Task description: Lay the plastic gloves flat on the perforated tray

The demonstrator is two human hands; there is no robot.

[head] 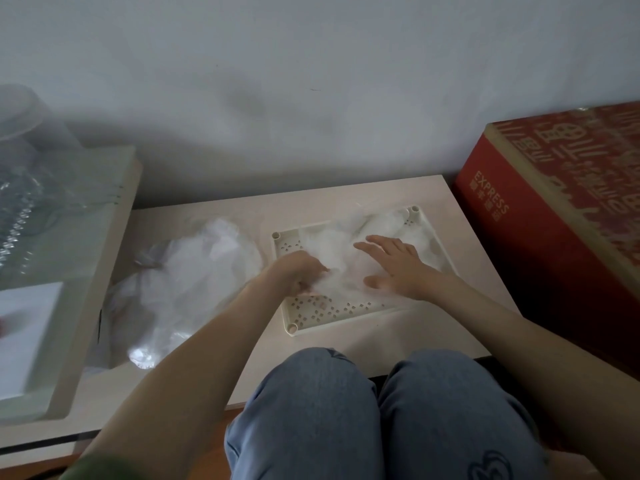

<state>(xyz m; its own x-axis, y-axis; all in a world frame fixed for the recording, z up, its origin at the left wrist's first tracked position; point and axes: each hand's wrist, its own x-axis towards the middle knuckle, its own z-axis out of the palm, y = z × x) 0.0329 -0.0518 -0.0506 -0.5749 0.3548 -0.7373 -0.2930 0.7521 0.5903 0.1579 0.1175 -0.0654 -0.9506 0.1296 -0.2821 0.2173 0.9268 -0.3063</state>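
The perforated tray [346, 311] is cream, its floor punched with clusters of small square holes. The plastic gloves [332, 254] on it are translucent, milky white. Left of the tray, a heap of plastic [194, 271] is the same cloudy white. Under the tray the table [381, 341] is pale beige. Right of the tray, a box [540, 244] is red with gold lettering. Nearer than the tray, trousers [311, 410] are faded blue.

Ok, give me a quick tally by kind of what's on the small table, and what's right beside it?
perforated tray: 1
heap of plastic gloves on the tray: 1 (single gloves can't be told apart)
crumpled clear plastic pile left of the tray: 1
red EXPRESS box beside the table: 1
Total: 4
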